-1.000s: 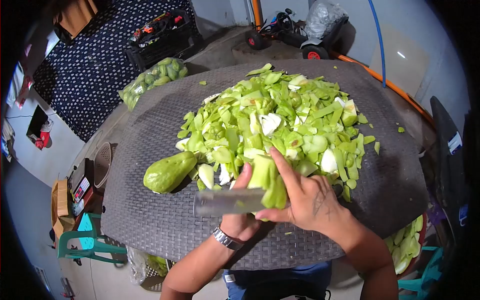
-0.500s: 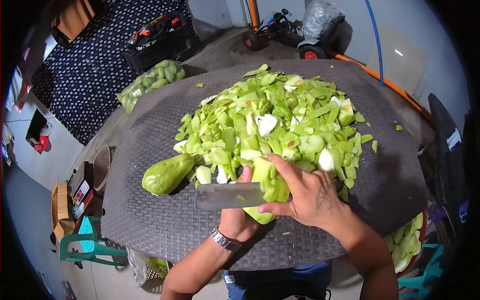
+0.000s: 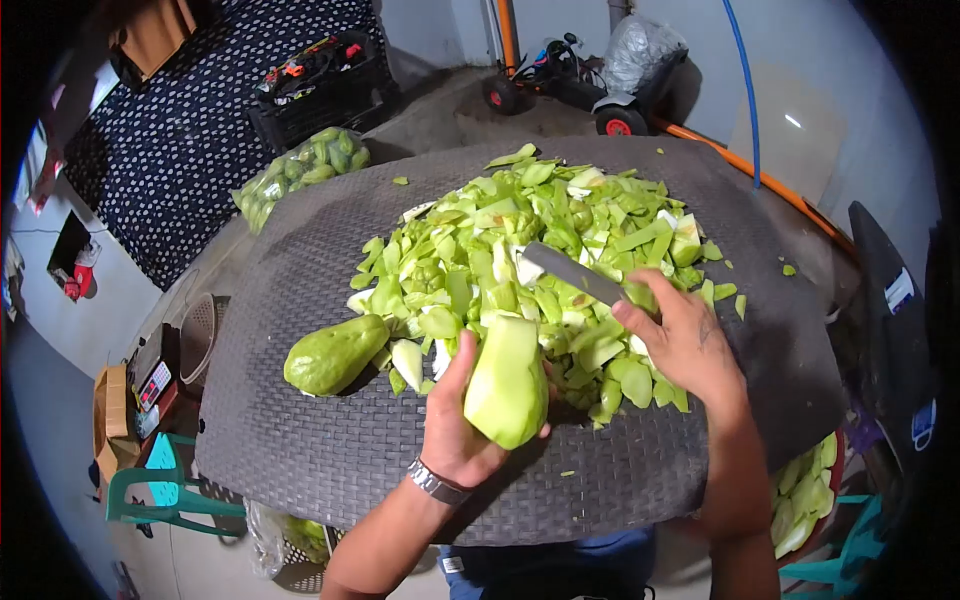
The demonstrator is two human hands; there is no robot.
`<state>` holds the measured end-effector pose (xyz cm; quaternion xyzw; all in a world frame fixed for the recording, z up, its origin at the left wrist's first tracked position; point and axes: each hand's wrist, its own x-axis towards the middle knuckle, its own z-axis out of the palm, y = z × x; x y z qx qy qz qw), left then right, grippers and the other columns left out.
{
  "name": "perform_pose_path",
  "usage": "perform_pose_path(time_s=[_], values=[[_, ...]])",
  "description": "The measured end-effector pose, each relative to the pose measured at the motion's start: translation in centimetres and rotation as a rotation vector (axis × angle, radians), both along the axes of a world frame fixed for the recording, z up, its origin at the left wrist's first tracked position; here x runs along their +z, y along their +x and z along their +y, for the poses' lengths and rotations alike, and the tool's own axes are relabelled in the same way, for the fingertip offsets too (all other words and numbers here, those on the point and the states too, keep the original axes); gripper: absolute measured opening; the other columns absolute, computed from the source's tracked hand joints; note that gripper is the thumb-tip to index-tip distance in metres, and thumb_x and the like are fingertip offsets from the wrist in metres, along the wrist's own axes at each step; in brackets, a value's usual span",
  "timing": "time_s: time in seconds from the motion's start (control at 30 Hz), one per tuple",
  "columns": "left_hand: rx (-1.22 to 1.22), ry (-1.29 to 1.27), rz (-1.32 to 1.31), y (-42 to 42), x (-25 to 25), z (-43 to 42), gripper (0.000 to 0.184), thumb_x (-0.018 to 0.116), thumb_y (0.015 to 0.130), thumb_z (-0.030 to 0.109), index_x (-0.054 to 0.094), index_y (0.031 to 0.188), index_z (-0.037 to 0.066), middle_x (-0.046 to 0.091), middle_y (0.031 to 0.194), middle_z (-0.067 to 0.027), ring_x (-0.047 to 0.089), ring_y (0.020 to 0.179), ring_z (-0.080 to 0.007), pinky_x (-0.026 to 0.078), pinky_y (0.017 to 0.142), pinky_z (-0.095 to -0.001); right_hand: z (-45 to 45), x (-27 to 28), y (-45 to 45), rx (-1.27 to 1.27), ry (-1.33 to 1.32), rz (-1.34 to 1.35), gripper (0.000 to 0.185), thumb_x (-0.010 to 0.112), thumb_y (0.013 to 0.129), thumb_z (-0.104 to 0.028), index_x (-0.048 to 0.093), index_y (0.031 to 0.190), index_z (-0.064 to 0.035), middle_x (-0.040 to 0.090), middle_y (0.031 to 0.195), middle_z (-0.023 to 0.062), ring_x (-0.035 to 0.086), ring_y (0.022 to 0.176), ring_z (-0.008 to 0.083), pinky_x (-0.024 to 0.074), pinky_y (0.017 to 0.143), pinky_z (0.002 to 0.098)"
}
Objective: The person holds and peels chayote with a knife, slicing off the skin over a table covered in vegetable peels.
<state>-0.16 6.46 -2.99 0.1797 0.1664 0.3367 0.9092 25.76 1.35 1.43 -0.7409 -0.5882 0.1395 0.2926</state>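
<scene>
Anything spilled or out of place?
Minor: small, flat green peel scraps lie apart from the mounded green-and-white peelings on the dark grey, woven-textured tabletop, one well off to the right, looking like spillover. Nothing else stands out.

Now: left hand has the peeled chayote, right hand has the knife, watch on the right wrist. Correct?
Not quite: the watch is on the left wrist, as the head view shows. The rest stands: the left hand holds the peeled chayote, the right hand the knife.
</scene>
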Motion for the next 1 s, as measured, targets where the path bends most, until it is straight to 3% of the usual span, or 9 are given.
perform_pose_path(time_s=[0.17, 0.27, 0.33, 0.4, 0.47, 0.6, 0.8, 0.9, 1.0], values=[[0.195, 0.059, 0.119, -0.3, -0.6, 0.3, 0.057, 0.056, 0.103, 0.046, 0.054, 0.142, 0.004, 0.066, 0.129, -0.0174, 0.067, 0.114, -0.0355, 0.058, 0.094, -0.0534, -0.5, 0.2, -2.1, -0.065, -0.022, 0.117, 0.071, 0.063, 0.099, -0.061, 0.057, 0.131, 0.0026, 0.070, 0.080, 0.0240, 0.072, 0.079, 0.0406, 0.0553, 0.077, 0.0480], [0.328, 0.011, 0.122, 0.6, 0.0, 0.7, 0.050, 0.056, 0.102, 0.038, 0.056, 0.139, 0.004, 0.067, 0.127, -0.0170, 0.067, 0.116, -0.0330, 0.054, 0.103, -0.0501, -0.7, -0.4, -3.7, 0.132, 0.064, 0.233, 0.073, 0.068, 0.096, -0.059, 0.055, 0.135, 0.0018, 0.071, 0.081, 0.0224, 0.074, 0.079, 0.0388, 0.0566, 0.074, 0.0472], [0.377, 0.006, 0.142, 0.6, -0.1, 0.7, 0.049, 0.056, 0.102, 0.040, 0.057, 0.137, 0.005, 0.068, 0.126, -0.0167, 0.067, 0.115, -0.0316, 0.052, 0.106, -0.0499, -1.2, -0.1, -5.7, 0.278, 0.007, 0.095, 0.088, 0.076, 0.089, -0.061, 0.050, 0.147, -0.0006, 0.073, 0.087, 0.0227, 0.075, 0.081, 0.0383, 0.0595, 0.076, 0.0467], [0.240, 0.008, 0.145, 0.2, 0.4, 0.6, 0.051, 0.055, 0.104, 0.046, 0.060, 0.135, 0.006, 0.070, 0.121, -0.0137, 0.068, 0.111, -0.0304, 0.053, 0.103, -0.0483, -1.3, -2.2, -8.0, 0.451, 0.464, -0.113, 0.094, 0.082, 0.081, -0.061, 0.051, 0.150, -0.0060, 0.072, 0.096, 0.0172, 0.076, 0.090, 0.0324, 0.0602, 0.083, 0.0436], [0.266, -0.038, 0.120, 0.5, -0.2, 0.9, 0.050, 0.053, 0.104, 0.047, 0.062, 0.133, 0.007, 0.072, 0.117, -0.0120, 0.069, 0.108, -0.0294, 0.054, 0.102, -0.0470, -1.8, -2.5, -9.2, 0.491, 0.438, -0.266, 0.107, 0.078, 0.078, -0.070, 0.045, 0.157, -0.0071, 0.071, 0.095, 0.0152, 0.075, 0.088, 0.0342, 0.0600, 0.087, 0.0462], [0.243, -0.029, 0.084, 0.9, 0.5, 0.0, 0.047, 0.051, 0.106, 0.047, 0.063, 0.129, 0.007, 0.073, 0.115, -0.0117, 0.070, 0.107, -0.0267, 0.055, 0.100, -0.0450, -2.0, -3.1, -9.8, 0.421, 0.353, -0.345, 0.112, 0.071, 0.076, -0.079, 0.044, 0.158, -0.0072, 0.069, 0.088, 0.0121, 0.073, 0.070, 0.0285, 0.0609, 0.064, 0.0413], [0.219, 0.025, 0.080, 0.0, -0.8, 0.0, 0.045, 0.054, 0.105, 0.046, 0.063, 0.129, 0.009, 0.073, 0.118, -0.0099, 0.070, 0.108, -0.0265, 0.054, 0.101, -0.0435, -2.0, -3.3, -10.0, 0.370, 0.418, -0.466, 0.099, 0.070, 0.078, -0.077, 0.054, 0.154, -0.0154, 0.052, 0.075, 0.0036, 0.059, 0.053, 0.0194, 0.0533, 0.050, 0.0359], [0.283, -0.009, 0.141, 0.3, -0.6, -0.3, 0.046, 0.057, 0.104, 0.045, 0.063, 0.130, 0.008, 0.073, 0.119, -0.0103, 0.070, 0.109, -0.0267, 0.054, 0.102, -0.0428, -2.0, -3.6, -9.8, 0.340, 0.438, -0.569, 0.085, 0.060, 0.087, -0.076, 0.054, 0.154, -0.0251, 0.051, 0.080, 0.0011, 0.060, 0.051, 0.0148, 0.0512, 0.046, 0.0329], [0.367, -0.021, 0.190, 0.9, -1.3, -0.7, 0.046, 0.060, 0.103, 0.045, 0.062, 0.132, 0.008, 0.071, 0.125, -0.0104, 0.069, 0.113, -0.0253, 0.054, 0.102, -0.0411, -1.4, -3.6, -9.2, 0.292, 0.483, -0.506, 0.083, 0.071, 0.081, -0.072, 0.063, 0.147, -0.0228, 0.047, 0.076, 0.0028, 0.057, 0.054, 0.0188, 0.0511, 0.051, 0.0355]])
